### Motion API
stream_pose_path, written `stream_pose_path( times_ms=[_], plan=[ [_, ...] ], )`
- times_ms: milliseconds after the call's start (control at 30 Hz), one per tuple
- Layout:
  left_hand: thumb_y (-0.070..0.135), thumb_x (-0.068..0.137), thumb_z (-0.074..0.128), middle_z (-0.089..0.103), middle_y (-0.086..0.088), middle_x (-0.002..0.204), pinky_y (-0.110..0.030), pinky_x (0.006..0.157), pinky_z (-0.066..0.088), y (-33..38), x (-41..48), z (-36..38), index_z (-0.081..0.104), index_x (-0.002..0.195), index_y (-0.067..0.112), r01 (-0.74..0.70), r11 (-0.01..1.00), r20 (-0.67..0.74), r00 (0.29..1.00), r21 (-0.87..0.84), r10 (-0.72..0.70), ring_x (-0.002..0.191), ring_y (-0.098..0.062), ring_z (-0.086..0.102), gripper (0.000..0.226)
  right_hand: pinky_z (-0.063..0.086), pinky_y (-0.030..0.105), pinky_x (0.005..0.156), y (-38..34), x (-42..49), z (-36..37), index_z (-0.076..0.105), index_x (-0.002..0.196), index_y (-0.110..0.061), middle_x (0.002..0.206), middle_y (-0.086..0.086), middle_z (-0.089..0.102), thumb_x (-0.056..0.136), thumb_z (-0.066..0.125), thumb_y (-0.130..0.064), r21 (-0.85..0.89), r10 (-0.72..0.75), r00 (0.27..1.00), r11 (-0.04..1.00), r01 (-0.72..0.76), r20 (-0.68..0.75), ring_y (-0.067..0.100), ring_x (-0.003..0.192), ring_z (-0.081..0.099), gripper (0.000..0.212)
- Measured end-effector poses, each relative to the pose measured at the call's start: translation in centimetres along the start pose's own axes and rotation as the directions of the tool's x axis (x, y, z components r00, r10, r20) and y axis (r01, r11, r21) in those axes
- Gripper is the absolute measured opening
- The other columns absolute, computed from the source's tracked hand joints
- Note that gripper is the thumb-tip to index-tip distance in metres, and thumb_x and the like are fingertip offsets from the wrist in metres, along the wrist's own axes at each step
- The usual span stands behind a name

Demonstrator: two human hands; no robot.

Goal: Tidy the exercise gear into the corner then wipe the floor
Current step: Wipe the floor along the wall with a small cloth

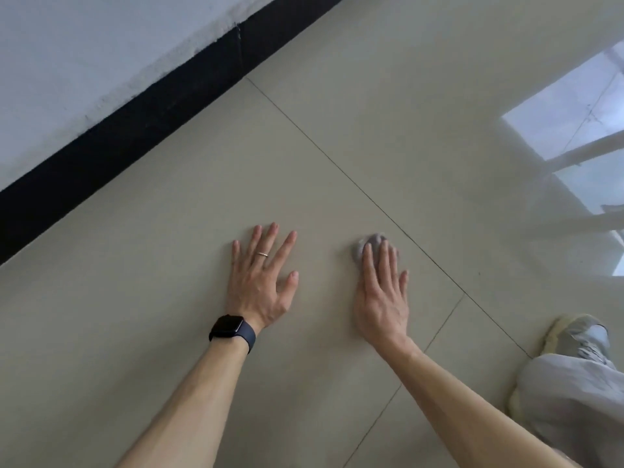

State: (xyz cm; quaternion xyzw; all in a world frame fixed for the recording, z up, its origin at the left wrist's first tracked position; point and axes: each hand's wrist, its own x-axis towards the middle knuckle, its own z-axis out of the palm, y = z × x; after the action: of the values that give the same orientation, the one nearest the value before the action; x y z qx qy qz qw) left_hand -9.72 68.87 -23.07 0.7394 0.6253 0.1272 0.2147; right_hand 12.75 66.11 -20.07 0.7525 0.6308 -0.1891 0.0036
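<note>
Right hand [380,298] flat on cloth [360,248]

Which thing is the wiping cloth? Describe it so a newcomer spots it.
Start at the beige tiled floor below the black skirting board, where two hands lie flat. The cloth is the small crumpled grey wad peeking out under the fingers of the right hand, beside the long diagonal grout line. The left hand, with watch and ring, covers only bare tile.
</note>
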Motion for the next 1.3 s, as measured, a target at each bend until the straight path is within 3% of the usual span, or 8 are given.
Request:
stream_pose_path(
  times_ms=[200, 367, 467, 633, 833, 967, 1100, 1300],
  plan=[
    [0.050, 0.094, 0.034, 0.016, -0.004, 0.166, -0.062, 0.117, 0.010, -10.8, -7.3, -6.0, 0.026, 0.156, 0.030, 0.458, 0.869, -0.184, 0.885, 0.188, -0.427, 0.152, -0.031, 0.016, 0.066, 0.014, 0.054, 0.122, -5.8, -0.7, 2.5, 0.020, 0.158, -0.035, 0.167, -0.006, 0.013, 0.097, 0.040, -0.029, -0.084, -0.872, 0.333, 0.325, 0.942, 0.359, 0.013, 0.154, 0.010, 0.065],
    [0.062, 0.090, 0.029, 0.008, 0.005, 0.167, -0.067, 0.114, 0.011, -17.8, -13.9, -9.1, 0.025, 0.155, 0.037, 0.525, 0.816, -0.088, 0.849, 0.242, -0.521, 0.152, -0.026, 0.014, 0.070, 0.003, 0.058, 0.122, -13.6, 7.3, 1.9, 0.006, 0.159, -0.037, 0.168, -0.011, -0.004, 0.107, 0.025, -0.041, -0.074, -0.418, 0.903, 0.902, 0.425, 0.099, 0.009, 0.154, -0.006, 0.056],
    [0.061, 0.091, 0.031, 0.007, 0.009, 0.166, -0.065, 0.116, 0.008, -18.4, -13.4, -9.4, 0.025, 0.154, 0.041, 0.519, 0.826, -0.087, 0.854, 0.220, -0.513, 0.153, -0.021, 0.012, 0.067, -0.003, 0.055, 0.123, -19.2, 5.3, 3.7, 0.000, 0.160, -0.034, 0.168, -0.008, -0.011, 0.106, 0.021, -0.044, -0.020, -0.378, 0.918, 0.924, 0.382, 0.117, 0.012, 0.153, -0.014, 0.058],
    [0.060, 0.092, 0.030, 0.005, 0.012, 0.166, -0.063, 0.118, 0.009, -18.6, -14.5, -8.9, 0.021, 0.154, 0.045, 0.531, 0.821, -0.129, 0.847, 0.209, -0.515, 0.153, -0.015, 0.007, 0.064, 0.012, 0.058, 0.121, -22.1, 5.5, 4.9, 0.015, 0.159, -0.035, 0.168, -0.008, 0.008, 0.107, 0.026, -0.040, -0.102, -0.908, 0.213, 0.189, 0.977, 0.360, 0.012, 0.154, 0.006, 0.053],
    [0.063, 0.094, 0.024, 0.001, 0.011, 0.167, -0.061, 0.119, 0.006, -19.2, -14.6, -8.5, 0.009, 0.155, 0.048, 0.537, 0.816, -0.124, 0.844, 0.217, -0.522, 0.153, -0.016, 0.006, 0.065, -0.006, 0.062, 0.120, -31.0, 14.3, 4.3, 0.000, 0.160, -0.030, 0.168, -0.005, -0.009, 0.106, 0.023, -0.041, 0.020, -0.156, 0.986, 0.988, 0.155, 0.065, 0.016, 0.154, -0.009, 0.060],
    [0.063, 0.093, 0.028, -0.001, 0.013, 0.166, -0.061, 0.119, 0.007, -19.2, -14.5, -8.6, 0.006, 0.154, 0.049, 0.547, 0.814, -0.128, 0.837, 0.198, -0.531, 0.153, -0.016, 0.007, 0.066, -0.006, 0.058, 0.119, -35.1, 7.7, 7.2, 0.001, 0.161, -0.022, 0.168, 0.002, -0.011, 0.106, 0.026, -0.042, 0.017, -0.433, 0.883, 0.899, 0.437, 0.179, 0.019, 0.154, -0.012, 0.064],
    [0.062, 0.092, 0.031, 0.002, 0.013, 0.166, -0.062, 0.118, 0.010, -18.9, -14.4, -8.8, 0.010, 0.154, 0.049, 0.547, 0.815, -0.144, 0.837, 0.189, -0.528, 0.153, -0.016, 0.010, 0.067, 0.001, 0.063, 0.121, -32.1, 7.2, 7.1, 0.009, 0.160, -0.033, 0.168, -0.009, -0.001, 0.107, 0.026, -0.039, -0.111, -0.882, 0.288, 0.266, 0.958, 0.373, 0.010, 0.154, -0.005, 0.056],
    [0.061, 0.091, 0.033, 0.003, 0.013, 0.166, -0.061, 0.118, 0.009, -19.1, -14.4, -8.5, 0.014, 0.155, 0.047, 0.559, 0.805, -0.142, 0.829, 0.200, -0.541, 0.153, -0.015, 0.009, 0.068, -0.001, 0.063, 0.119, -30.7, 10.2, 6.5, -0.001, 0.160, -0.033, 0.167, -0.013, -0.009, 0.107, 0.024, -0.038, -0.150, -0.695, 0.672, 0.658, 0.738, 0.255, 0.008, 0.151, -0.020, 0.058]
  ],
)
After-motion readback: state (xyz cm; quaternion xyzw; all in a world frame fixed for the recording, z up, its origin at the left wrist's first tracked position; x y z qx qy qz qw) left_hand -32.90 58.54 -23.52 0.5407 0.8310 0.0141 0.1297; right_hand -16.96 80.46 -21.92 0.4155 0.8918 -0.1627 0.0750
